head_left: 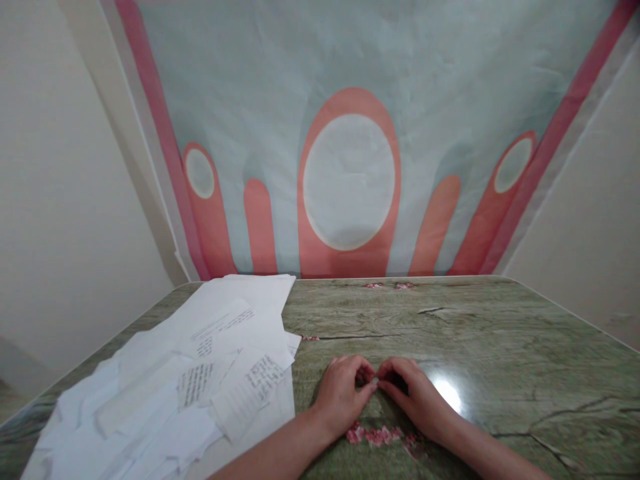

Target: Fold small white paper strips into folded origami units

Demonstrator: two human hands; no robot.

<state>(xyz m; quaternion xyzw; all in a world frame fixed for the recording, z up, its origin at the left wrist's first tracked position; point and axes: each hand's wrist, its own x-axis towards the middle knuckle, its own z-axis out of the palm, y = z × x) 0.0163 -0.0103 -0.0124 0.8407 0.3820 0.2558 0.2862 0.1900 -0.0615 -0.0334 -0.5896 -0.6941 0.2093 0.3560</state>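
My left hand (341, 391) and my right hand (415, 395) rest together near the front middle of a green, wood-patterned table (480, 333). Their fingertips meet in a pinch around a tiny pale thing (374, 381) that is too small to name. Both hands have their fingers curled. A heap of white paper slips and sheets (200, 373), some with handwriting, lies just left of my left hand and does not touch it.
Behind the table hangs a pale blue cloth with red arches and white ovals (350, 180). Plain cream walls stand left and right. Small pink flower prints (375, 435) mark the tabletop under my wrists. A light glare (447, 393) shines right of my right hand.
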